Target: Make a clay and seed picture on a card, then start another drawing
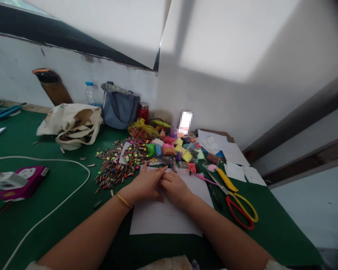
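Observation:
My left hand (146, 184), with a gold bangle on its wrist, meets my right hand (176, 187) above a white sheet of paper (166, 221). The fingertips of both come together, and the right fingers are curled in. Whatever is pinched between them is hidden. Just beyond the hands lie soft clay packets (169, 149) in many colours. To the left of my left hand spreads a heap of striped sunflower seeds (112, 167) mixed with small bright balls. Right of the paper rest scissors (231, 195) with one red and one yellow handle, beside a yellow-handled tool (227, 179).
A white cable (84, 180) loops over the green table (73, 232) near a purple box (30, 183). Behind stand a cream cloth bag (79, 125), a blue bag (121, 107), a plastic bottle (92, 95) and a red flask (143, 112). White papers (236, 171) lie at right.

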The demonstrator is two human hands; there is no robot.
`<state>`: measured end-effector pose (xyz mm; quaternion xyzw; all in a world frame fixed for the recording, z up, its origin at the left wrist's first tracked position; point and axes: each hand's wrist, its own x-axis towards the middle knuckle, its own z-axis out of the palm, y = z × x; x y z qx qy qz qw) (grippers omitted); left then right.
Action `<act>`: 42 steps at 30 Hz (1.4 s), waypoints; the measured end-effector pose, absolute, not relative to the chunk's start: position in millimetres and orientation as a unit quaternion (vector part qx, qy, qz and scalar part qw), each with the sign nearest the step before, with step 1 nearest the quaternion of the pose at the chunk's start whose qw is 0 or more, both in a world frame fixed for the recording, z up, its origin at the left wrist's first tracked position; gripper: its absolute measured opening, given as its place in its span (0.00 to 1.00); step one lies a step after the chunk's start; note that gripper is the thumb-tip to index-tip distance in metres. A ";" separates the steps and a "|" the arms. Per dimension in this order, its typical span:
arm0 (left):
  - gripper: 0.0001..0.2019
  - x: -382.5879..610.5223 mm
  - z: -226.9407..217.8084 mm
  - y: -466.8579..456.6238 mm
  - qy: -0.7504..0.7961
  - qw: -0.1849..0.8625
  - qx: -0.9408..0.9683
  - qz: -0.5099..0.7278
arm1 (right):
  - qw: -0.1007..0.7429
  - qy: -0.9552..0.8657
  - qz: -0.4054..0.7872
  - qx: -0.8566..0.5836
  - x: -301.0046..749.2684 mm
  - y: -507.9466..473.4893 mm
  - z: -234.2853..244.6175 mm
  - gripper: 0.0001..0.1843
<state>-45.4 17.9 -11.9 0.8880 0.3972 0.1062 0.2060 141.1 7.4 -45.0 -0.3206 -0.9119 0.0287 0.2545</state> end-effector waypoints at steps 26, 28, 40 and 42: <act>0.53 -45.0 -13.6 17.9 0.390 0.189 0.895 0.104 | 0.266 -0.908 0.058 -0.317 158.3 -5.1 -34.1 0.10; 0.54 -45.0 -13.5 17.7 0.391 0.190 0.895 0.103 | 0.281 -0.902 0.066 -0.321 159.8 -5.0 -34.6 0.12; 0.52 -45.9 -17.4 19.5 0.388 0.176 0.899 0.100 | 0.221 -0.921 0.041 -0.317 159.1 -10.6 -26.2 0.12; 0.52 -45.7 -16.4 19.3 0.386 0.180 0.899 0.101 | 0.227 -0.919 0.044 -0.318 159.4 -10.8 -27.3 0.13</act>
